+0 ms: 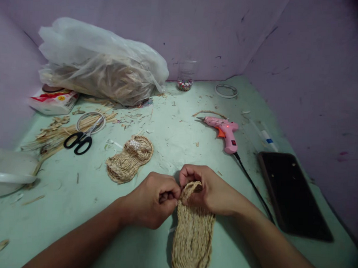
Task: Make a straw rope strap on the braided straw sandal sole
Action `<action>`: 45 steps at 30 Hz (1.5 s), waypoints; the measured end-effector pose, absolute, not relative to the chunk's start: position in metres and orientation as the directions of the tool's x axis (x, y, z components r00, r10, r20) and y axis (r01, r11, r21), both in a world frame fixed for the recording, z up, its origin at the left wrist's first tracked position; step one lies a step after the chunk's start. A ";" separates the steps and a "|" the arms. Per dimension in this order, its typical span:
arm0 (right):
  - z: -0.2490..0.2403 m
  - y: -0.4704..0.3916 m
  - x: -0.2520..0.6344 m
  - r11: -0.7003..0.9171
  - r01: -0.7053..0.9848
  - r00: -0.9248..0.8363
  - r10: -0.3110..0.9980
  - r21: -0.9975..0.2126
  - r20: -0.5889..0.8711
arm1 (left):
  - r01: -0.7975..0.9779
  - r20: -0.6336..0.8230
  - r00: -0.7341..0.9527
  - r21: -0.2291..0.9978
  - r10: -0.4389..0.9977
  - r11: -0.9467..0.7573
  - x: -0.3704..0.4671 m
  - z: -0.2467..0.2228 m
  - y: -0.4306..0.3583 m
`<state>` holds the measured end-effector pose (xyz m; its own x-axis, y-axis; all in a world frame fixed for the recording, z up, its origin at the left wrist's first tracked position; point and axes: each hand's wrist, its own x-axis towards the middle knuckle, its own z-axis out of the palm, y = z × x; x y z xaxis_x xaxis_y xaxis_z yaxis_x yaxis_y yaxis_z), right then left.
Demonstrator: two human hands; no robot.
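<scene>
A small slipper of braided straw (194, 237) lies lengthwise in front of me, its sole toward me and its strap loop at the far end. My right hand (209, 186) is closed around the strap, with the thumb under the loop. At the strap's left edge, my left hand (157, 198) is closed in a pinch; whatever its fingertips hold is too small to make out. Farther left rests a second straw slipper (129, 159) with white beads on its strap. Beyond my right hand lies a pink glue gun (225, 130) with its red light lit.
Black-handled scissors (84, 137) lie over a tape ring and straw strips at left. Behind them sits a plastic bag (105, 63) of straw. A bead jar (185, 81) stands at the back. A dark phone or tablet (295, 194) lies right, near the gun's cord.
</scene>
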<state>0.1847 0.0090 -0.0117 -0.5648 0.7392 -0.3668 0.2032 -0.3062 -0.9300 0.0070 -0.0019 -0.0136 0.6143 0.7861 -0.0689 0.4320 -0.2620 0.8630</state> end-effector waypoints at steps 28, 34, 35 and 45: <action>-0.004 0.014 0.191 -0.453 0.212 -0.489 0.718 -0.866 -0.495 | 0.686 -0.122 0.562 0.620 0.818 -0.380 0.002 -0.013 0.004; -0.005 0.015 0.188 -0.442 0.082 -0.431 0.792 -0.893 -0.432 | 0.543 -0.339 0.545 0.839 0.767 -0.015 -0.001 -0.002 0.011; -0.006 0.015 0.187 -0.412 0.066 -0.414 0.817 -0.909 -0.401 | 0.522 -0.370 0.539 0.852 0.757 0.044 -0.002 0.000 0.011; -0.010 0.013 0.180 -0.246 0.024 -0.290 0.926 -0.969 -0.242 | 0.623 -0.143 0.131 0.781 0.981 0.031 -0.001 -0.007 0.004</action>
<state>0.1802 0.0135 -0.0104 -0.2904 0.9258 -0.2419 0.0236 -0.2457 -0.9690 -0.0008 0.0044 -0.0070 0.1306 0.9811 -0.1425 0.6232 0.0305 0.7814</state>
